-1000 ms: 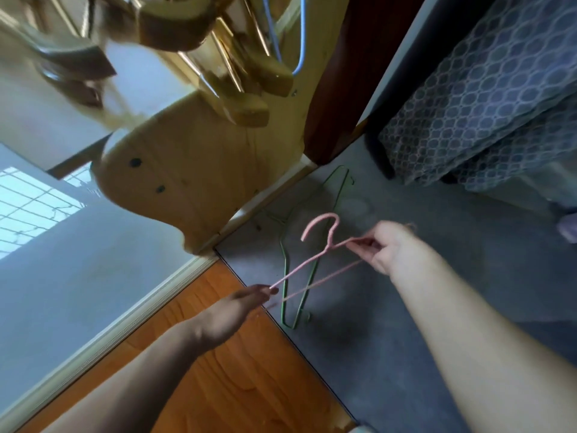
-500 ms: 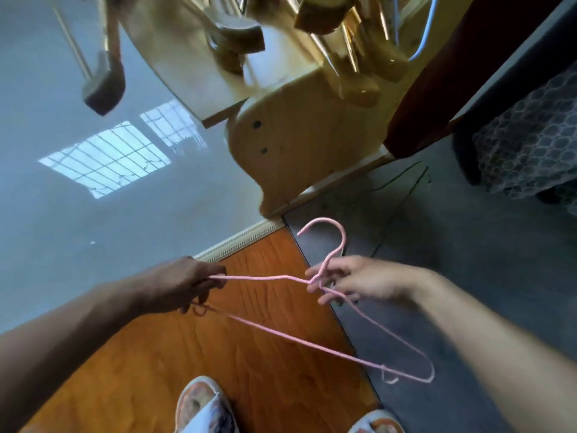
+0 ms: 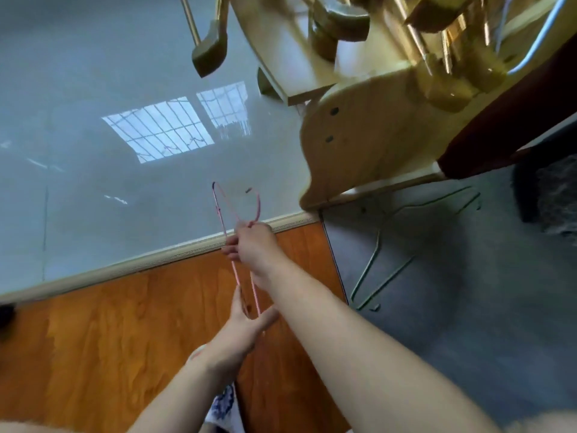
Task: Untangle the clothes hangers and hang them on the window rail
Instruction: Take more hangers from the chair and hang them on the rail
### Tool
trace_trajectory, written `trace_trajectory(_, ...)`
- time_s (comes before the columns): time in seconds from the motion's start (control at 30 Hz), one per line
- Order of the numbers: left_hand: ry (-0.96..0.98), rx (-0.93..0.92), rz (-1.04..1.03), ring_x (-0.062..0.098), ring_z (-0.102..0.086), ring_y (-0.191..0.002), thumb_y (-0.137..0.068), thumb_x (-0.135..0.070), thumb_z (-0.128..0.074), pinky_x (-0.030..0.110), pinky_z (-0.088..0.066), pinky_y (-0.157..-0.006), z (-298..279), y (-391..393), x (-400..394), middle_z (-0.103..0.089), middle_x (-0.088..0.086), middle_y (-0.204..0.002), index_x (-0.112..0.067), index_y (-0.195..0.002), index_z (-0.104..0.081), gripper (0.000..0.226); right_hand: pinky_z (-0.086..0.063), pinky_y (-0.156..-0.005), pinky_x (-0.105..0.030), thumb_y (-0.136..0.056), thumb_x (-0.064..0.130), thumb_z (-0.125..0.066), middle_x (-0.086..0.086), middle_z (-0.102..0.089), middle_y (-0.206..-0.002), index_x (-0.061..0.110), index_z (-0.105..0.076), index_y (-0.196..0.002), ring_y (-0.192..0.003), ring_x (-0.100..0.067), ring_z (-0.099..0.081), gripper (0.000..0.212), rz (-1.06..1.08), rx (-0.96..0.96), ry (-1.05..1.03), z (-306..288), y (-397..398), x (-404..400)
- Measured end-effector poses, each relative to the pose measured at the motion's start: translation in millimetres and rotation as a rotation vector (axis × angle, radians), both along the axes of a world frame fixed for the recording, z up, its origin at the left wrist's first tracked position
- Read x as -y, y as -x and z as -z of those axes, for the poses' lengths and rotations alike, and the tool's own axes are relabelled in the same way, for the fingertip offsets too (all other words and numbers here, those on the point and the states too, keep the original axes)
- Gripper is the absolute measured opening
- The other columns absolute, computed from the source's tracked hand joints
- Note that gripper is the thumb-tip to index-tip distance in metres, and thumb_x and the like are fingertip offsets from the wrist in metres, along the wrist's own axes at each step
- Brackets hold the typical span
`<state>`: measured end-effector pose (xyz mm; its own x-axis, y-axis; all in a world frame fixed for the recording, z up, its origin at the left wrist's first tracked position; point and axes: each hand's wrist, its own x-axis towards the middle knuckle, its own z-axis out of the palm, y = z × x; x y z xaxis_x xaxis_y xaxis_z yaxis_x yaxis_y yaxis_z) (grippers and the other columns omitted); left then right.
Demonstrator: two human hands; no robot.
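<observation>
I hold a pink wire hanger (image 3: 220,214) upright over the edge between the glossy floor and the wooden floor. My right hand (image 3: 253,245) grips it by the neck, just below the hook. My left hand (image 3: 245,325) is lower, with straight fingers and a spread thumb. The hanger's bottom end rests in the fork between them. Two green wire hangers (image 3: 370,273) lie overlapped on the grey carpet to the right, apart from both hands. No window rail is in view.
A pale wooden furniture piece (image 3: 368,145) with hanging wooden parts stands behind the carpet (image 3: 468,307). A dark red panel (image 3: 512,120) leans at the right. The glossy grey floor (image 3: 93,182) reflects a barred window. My slipper (image 3: 223,407) shows below.
The pink hanger has turned from lying across in front of me to standing upright. My right hand has moved up to its neck, and my left hand has come under its lower end.
</observation>
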<state>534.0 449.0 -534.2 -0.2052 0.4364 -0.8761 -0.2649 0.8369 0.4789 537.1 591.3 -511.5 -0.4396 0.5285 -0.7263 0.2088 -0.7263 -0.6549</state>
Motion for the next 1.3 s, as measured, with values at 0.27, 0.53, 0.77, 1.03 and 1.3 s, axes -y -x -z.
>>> trace_trajectory(0.27,0.193,-0.607,-0.121,0.035,-0.06,-0.11,-0.092,-0.021,-0.067,0.041,-0.045,-0.097,15.6,7.6,13.1,-0.065,0.015,-0.124,-0.008,-0.146,-0.047,0.06,-0.053,-0.084,-0.029,-0.102,0.02,-0.054,-0.004,-0.059,-0.12,0.015,-0.055,-0.135,-0.092,-0.014,-0.057,0.033,-0.272,0.067,-0.113,44.4,-60.5,3.2)
trace_trajectory(0.53,0.143,-0.39,-0.303,0.039,-0.063,-0.106,-0.088,-0.038,-0.063,0.056,-0.052,-0.095,28.0,19.3,8.5,-0.064,0.018,-0.12,-0.013,-0.137,-0.053,0.056,-0.057,-0.087,-0.046,-0.098,0.029,-0.06,-0.017,-0.062,-0.126,0.008,-0.052,-0.127,-0.113,-0.034,-0.061,0.037,-0.201,1.218,-0.456,157.6,-194.7,-31.4)
trace_trajectory(0.77,0.065,-0.302,-0.335,0.03,-0.062,-0.096,-0.089,-0.036,-0.062,0.048,-0.05,-0.091,23.6,19.1,-24.4,-0.064,0.011,-0.106,-0.014,-0.136,-0.052,0.053,-0.057,-0.086,-0.04,-0.096,0.018,-0.061,-0.016,-0.067,-0.124,0.006,-0.057,-0.126,-0.113,-0.034,-0.065,0.033,-0.161,1.233,-0.288,158.7,-189.3,-41.5)
trace_trajectory(1.03,0.189,-0.123,-0.318,0.024,-0.055,-0.091,-0.096,-0.03,-0.057,0.044,-0.044,-0.083,-91.5,21.8,-4.8,-0.056,0.008,-0.099,-0.009,-0.124,-0.06,0.035,-0.055,-0.085,-0.032,-0.092,0.018,-0.06,-0.011,-0.07,-0.119,0.012,-0.07,-0.115,-0.106,-0.031,-0.067,0.025,-0.359,1.147,-0.088,47.9,-214.7,4.1)
trace_trajectory(1.3,0.009,-0.34,-0.329,0.026,-0.059,-0.102,-0.098,-0.034,-0.056,0.046,-0.053,-0.091,3.5,43.8,-39.9,-0.061,0.009,-0.117,-0.012,-0.145,-0.045,0.053,-0.054,-0.081,-0.035,-0.093,0.015,-0.064,-0.018,-0.063,-0.124,0.006,-0.054,-0.123,-0.111,-0.035,-0.064,0.032,-0.091,1.15,-0.241,143.0,-185.1,-32.1)
